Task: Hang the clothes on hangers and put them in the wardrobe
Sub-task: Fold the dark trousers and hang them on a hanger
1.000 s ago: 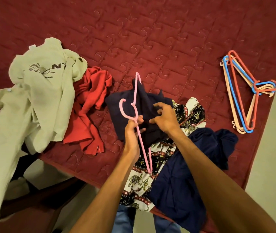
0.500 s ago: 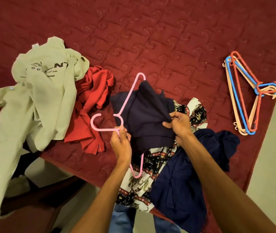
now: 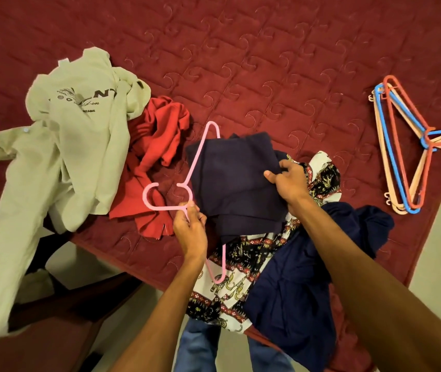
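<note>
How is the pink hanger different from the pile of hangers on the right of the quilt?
The pink hanger is single, held at its neck by the left hand; the pile of hangers is several, red, blue and peach, lying untouched on the red quilt. A navy garment, gripped by the right hand, lies across the pink hanger; the pile is bare. Both share a thin triangular shape.

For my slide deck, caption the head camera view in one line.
Left hand holds a pink hanger while the right hand grips a folded navy garment over a red bedspread.
</note>
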